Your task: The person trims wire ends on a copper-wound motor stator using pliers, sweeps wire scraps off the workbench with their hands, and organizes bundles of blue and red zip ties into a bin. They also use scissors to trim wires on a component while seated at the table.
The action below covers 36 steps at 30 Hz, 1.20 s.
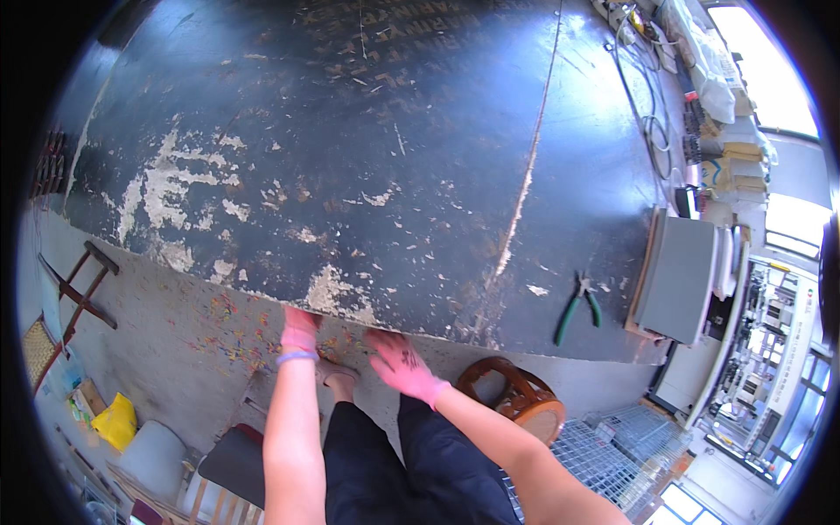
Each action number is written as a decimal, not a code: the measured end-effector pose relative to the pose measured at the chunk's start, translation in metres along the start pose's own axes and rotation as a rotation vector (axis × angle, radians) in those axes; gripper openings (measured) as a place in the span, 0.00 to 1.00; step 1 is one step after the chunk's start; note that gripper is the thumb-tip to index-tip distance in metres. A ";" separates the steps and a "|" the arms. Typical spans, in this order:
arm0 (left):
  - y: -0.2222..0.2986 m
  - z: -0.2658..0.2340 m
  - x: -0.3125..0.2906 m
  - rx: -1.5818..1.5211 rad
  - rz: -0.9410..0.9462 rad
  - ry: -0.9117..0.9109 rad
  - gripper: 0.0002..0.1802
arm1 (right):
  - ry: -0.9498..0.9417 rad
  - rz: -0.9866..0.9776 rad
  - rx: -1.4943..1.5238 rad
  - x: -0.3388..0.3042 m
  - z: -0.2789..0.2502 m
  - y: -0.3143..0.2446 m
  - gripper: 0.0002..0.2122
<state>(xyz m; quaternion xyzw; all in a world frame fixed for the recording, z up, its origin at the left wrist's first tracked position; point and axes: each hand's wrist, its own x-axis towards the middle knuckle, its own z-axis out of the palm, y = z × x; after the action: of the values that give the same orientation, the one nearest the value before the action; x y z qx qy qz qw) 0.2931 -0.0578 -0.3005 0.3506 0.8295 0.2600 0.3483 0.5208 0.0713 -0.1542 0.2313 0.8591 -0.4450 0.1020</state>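
Below me I see a worn black surface (367, 157) with a grey box (678, 278) at its right end (window beyond). My left hand (299, 331) grips its near edge, fingers hidden; my right hand (401, 360) hangs spread just below. Green pliers (577, 308) lie well right of both.

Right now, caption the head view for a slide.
Pink-gloved left hand and right hand at worn black table's edge.

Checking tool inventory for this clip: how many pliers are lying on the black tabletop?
1. The green-handled pliers lie near the table's front right edge, left of the grey box. Clutter along the far right could hide others.
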 end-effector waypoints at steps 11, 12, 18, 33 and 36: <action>0.039 -0.019 -0.213 -1.392 -0.813 0.074 0.24 | 0.297 0.655 -0.081 0.176 0.011 0.167 0.21; 0.032 -0.018 -0.230 -1.347 -0.862 0.067 0.24 | 0.319 0.659 -0.070 0.177 0.012 0.171 0.22; 0.054 -0.018 -0.279 -1.326 -0.932 -0.010 0.23 | 0.325 0.399 0.391 0.086 0.007 0.050 0.23; 0.066 -0.083 -0.380 -1.302 -0.913 0.132 0.21 | 0.076 -0.737 -0.029 0.152 -0.053 -0.191 0.31; 0.067 -0.067 -0.415 -1.451 -0.943 0.233 0.20 | 0.142 -0.393 -0.126 0.163 -0.114 -0.211 0.30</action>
<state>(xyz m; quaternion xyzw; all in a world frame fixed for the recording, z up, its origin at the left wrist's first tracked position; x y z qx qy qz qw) 0.4812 -0.3454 -0.0488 -0.3664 0.5483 0.5870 0.4697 0.2791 0.1096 0.0013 0.0831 0.9189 -0.3842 -0.0331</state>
